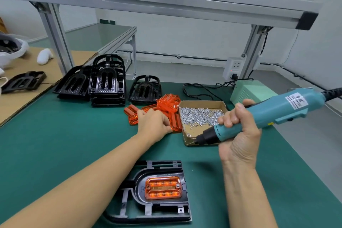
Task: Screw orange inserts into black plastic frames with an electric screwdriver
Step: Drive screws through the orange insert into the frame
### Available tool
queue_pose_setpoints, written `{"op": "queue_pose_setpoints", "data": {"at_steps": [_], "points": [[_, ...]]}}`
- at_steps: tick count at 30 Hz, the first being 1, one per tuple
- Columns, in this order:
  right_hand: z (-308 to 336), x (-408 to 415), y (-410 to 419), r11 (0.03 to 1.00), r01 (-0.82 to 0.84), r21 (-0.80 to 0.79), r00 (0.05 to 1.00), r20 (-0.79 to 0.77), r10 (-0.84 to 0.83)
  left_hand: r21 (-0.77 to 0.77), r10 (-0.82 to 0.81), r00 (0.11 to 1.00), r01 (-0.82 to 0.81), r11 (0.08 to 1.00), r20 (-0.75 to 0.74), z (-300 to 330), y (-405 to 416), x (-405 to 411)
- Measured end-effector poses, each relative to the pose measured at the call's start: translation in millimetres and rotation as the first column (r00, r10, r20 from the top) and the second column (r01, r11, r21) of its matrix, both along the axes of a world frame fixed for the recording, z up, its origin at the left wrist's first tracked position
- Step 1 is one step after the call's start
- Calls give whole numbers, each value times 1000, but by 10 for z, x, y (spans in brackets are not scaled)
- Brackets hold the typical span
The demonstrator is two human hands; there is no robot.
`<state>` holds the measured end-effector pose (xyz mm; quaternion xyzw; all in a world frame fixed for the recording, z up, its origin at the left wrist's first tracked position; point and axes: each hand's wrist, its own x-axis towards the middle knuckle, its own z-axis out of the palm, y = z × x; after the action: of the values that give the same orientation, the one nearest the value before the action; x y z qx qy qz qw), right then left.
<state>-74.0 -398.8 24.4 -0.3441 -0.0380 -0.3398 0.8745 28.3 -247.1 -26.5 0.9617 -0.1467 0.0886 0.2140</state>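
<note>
A cardboard box holds loose silver screws. My right hand grips the electric screwdriver; my left hand rests on the loose orange inserts, its fingers curled over one. One frame on the bench carries one insert.

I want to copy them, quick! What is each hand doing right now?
Left hand: reaching into the pile of orange inserts, fingers on one; a firm grip cannot be told.
Right hand: closed around the electric screwdriver.

Bright even light, soft shadows, wide-angle edge distortion.
</note>
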Motion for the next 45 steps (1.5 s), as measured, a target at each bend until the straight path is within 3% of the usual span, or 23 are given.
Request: {"op": "queue_pose_setpoints", "data": {"at_steps": [3,9,11,13,14,16,18,23,27,39,45], "points": [[-1,1,5,1000,-1,-9,1000,-3,1,42,-4,1000,3,999,17,-6,-18,33],[8,-11,10,1000,4,-5,1000,-12,-4,271,-133,980,89,958,147,-11,-1,36],[11,-19,9,1000,0,-6,1000,-7,0,145,-123,987,107,984,103,98,92,11],[19,-28,8,1000,-7,1,1000,1,7,-171,-69,998,70,983,15,235,255,-47],[25,-33,14,1000,-12,7,1000,0,12,-343,-56,997,37,939,-46,303,344,-117],[45,-47,40,999,-33,22,999,4,33,-647,-105,981,-26,762,-163,400,508,-323],[74,-67,93,998,-61,31,998,13,61,-814,-190,953,-88,575,-237,435,626,-593],[155,-155,267,984,-159,76,987,43,156,-942,-381,874,-212,259,-302,388,756,-1178],[275,-260,394,959,-255,127,963,123,239,-966,-489,833,-226,128,-259,356,760,-1358],[465,-363,677,938,-339,71,925,208,318,-986,-537,830,-167,19,-151,303,790,-1376],[450,-360,686,944,-324,67,934,182,307,-986,-534,831,-165,28,-154,301,800,-1386]]}}
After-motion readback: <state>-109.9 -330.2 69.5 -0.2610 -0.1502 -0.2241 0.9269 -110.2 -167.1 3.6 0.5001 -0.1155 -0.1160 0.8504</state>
